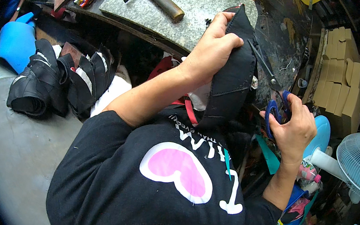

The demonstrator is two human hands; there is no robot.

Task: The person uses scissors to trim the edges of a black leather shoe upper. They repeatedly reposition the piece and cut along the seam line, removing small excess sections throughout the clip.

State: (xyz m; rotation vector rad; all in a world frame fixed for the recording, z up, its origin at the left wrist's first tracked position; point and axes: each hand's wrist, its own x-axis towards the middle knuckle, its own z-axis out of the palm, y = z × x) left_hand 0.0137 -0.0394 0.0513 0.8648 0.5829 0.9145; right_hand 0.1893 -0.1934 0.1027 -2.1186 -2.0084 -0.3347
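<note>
Left hand (218,40) is pinching the black stitched piece (234,70) between thumb and fingers near its far end, the piece hanging by the near right side of the grey stone slab (206,0). Its long axis is running near to far, pointed end farthest. Right hand (294,129) is gripping scissors (274,82) by the loops — sitting right of the piece, blades aiming far-left toward its right edge — can't tell if tips are touching.
</note>
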